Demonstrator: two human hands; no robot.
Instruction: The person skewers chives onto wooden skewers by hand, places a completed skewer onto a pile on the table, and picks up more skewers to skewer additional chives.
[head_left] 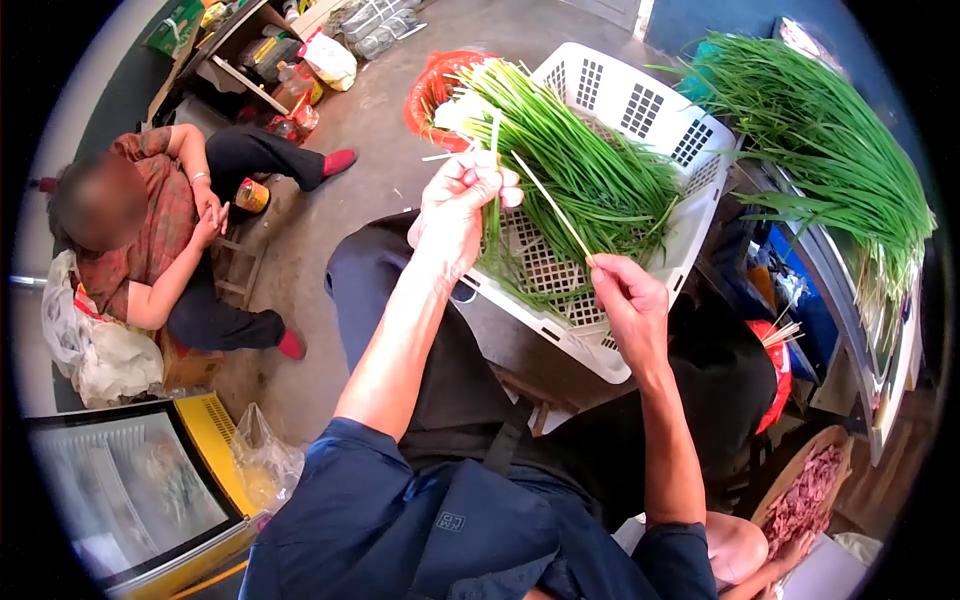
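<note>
My left hand is closed around a few garlic chives, whose pale ends stick out above the fingers while green leaves hang below. Between the thumb and fingers of my right hand is one end of a thin bamboo skewer. Its other end slants up to the left, close to my left fingertips; whether it touches the chives I cannot tell. In front of both hands, a large bundle of chives lies in a white plastic basket, roots toward the far left corner.
An orange-red bag sits by the basket's far left. More chives cover a table at right, above red-wrapped skewers. A seated person is at left, near a yellow-framed glass-top cabinet. Another person's hand touches a meat basket.
</note>
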